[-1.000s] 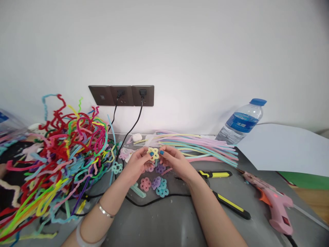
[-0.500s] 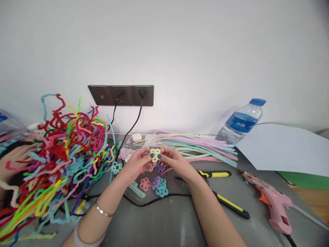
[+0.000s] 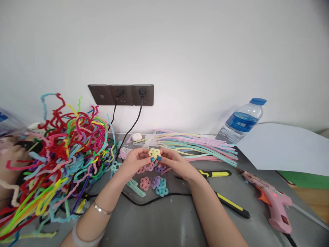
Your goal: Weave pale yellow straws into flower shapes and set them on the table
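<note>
Head view: hands (image 3: 135, 164) (image 3: 174, 163) hold yellow flower (image 3: 154, 153), bottle (image 3: 243, 121) capped.

Both thumbs (image 3: 152, 159) now lower on the yellow flower (image 3: 154, 154) (its tilt apparently different)

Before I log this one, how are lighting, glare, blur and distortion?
Head view: soft, fairly even light on the wall; pale sheen on the table near the bottom edge; the bottle leans, perhaps from wide-angle stretch; the yellow flower is recognizable, though its fine texture is soft.
</note>
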`<state>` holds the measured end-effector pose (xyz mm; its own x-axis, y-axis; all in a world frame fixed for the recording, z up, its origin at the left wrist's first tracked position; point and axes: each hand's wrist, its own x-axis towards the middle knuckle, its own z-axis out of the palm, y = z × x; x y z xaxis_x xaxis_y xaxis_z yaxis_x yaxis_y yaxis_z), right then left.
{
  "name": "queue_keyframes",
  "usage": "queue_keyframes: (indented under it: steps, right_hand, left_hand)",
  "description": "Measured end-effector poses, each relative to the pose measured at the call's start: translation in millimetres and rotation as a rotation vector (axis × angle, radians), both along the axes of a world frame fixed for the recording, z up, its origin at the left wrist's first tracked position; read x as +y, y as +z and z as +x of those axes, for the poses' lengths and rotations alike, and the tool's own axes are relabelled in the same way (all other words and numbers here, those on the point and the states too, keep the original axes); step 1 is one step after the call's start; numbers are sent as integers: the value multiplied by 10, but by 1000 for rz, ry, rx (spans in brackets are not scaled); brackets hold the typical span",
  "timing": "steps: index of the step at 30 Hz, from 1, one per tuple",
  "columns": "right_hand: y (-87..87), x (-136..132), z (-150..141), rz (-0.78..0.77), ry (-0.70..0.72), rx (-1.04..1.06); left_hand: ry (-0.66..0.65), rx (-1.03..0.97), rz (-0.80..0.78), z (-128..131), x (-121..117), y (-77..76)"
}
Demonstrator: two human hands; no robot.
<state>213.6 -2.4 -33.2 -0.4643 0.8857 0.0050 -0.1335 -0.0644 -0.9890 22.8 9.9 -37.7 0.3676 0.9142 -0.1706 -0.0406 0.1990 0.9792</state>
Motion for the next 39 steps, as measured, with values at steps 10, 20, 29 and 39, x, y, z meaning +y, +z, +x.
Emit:
queue_keyframes:
  steps: [10,20,29,39]
  right_hand:
    - [25,-21,12,-47,66,18]
    - [-2,2,-15,24,-67,-53]
    - [-41,20,-7,-15,-66,-61]
    - [-29,12,-21,16,-41,-84]
  left_hand:
    - [-133,37,-30,-62,-2,42]
    - [27,50,4,86,-75,149]
    - [12,142,31,45,-54,98]
    - [30,85,-28,55,-53,72]
